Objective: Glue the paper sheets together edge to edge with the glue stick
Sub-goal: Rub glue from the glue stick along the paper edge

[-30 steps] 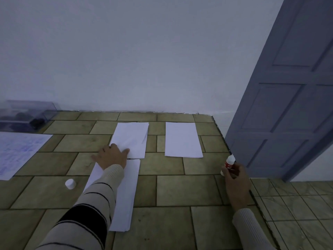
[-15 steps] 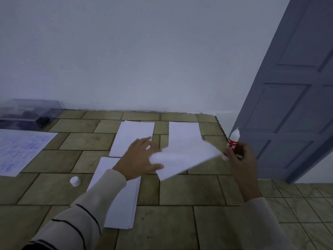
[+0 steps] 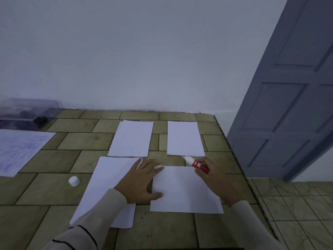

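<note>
Nearest you, the stack of white paper runs out from under your left sleeve. Just right of it a loose sheet lies flat and landscape on the tiled tabletop, its left edge close beside the stack. Your left hand is flat with fingers spread, bridging the two. The palm is over the stack, and the thumb and fingertips press the loose sheet's left edge, I'd guess so it won't skate once glue drags across it. Your right hand is curled round the glue stick, which has a red label and a white tip. It's held low over the sheet's far edge, tip pointing away from you, and I can't tell if it touches anything. Its white cap sits left of the stack, out of the way, so it's ready to go. The loose sheet looks clean and uncreased, no glue line that I can see. Further back, the far-left paper and far-right paper lie side by side with a gap between them. A printed sheet is off left, with a clear box by the wall.
</note>
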